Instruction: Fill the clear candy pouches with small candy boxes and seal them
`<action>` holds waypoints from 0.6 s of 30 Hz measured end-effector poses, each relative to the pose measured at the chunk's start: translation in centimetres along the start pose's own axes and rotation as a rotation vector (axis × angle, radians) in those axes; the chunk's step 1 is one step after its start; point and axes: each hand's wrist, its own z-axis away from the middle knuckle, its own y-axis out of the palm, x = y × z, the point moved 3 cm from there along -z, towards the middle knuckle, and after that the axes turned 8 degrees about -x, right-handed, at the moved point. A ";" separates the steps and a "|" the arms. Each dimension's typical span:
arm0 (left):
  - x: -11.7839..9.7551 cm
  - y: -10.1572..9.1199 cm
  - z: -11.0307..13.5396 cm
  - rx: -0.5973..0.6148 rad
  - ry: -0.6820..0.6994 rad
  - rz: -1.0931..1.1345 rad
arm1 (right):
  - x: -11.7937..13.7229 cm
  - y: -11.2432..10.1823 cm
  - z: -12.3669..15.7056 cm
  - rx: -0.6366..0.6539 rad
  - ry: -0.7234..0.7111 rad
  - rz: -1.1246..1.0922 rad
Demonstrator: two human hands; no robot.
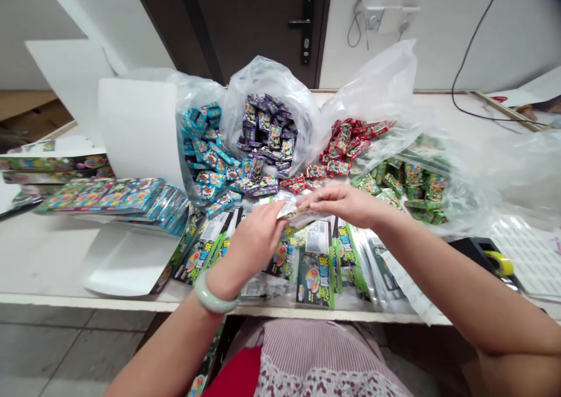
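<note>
My left hand and right hand grip a small clear plastic packet between curled fingers, holding it just above the row of flat black-and-green printed packets on the white table.

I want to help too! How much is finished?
Looks done: a row of clear-bagged printed cards lies by the table edge. In hand: the left hand and right hand hold a small clear packet. Still piled up: blue packets, purple packets, red packets and green packets in plastic bags.
</note>
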 end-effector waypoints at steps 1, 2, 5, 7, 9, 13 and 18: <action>0.0 0.1 0.1 0.019 -0.006 -0.013 | 0.0 0.3 0.0 0.007 0.004 -0.030; 0.1 0.3 0.2 0.038 -0.015 -0.008 | -0.1 0.6 0.1 0.010 0.008 -0.039; 0.9 0.4 0.5 0.004 -0.104 0.089 | 0.2 1.1 0.7 -0.114 -0.081 0.083; 1.7 0.1 0.7 -0.106 -0.239 0.207 | 0.3 1.2 1.6 -0.429 -0.220 0.240; 2.4 -0.4 0.9 -0.196 -0.395 0.357 | -0.4 1.8 2.6 -0.714 -0.296 0.292; 2.2 -0.1 1.1 -0.149 -0.584 0.644 | -3.4 5.1 2.4 -0.441 -0.144 -0.026; 1.8 3.5 1.6 -0.145 -0.921 1.270 | -5.1 6.2 1.4 -0.456 0.046 -0.272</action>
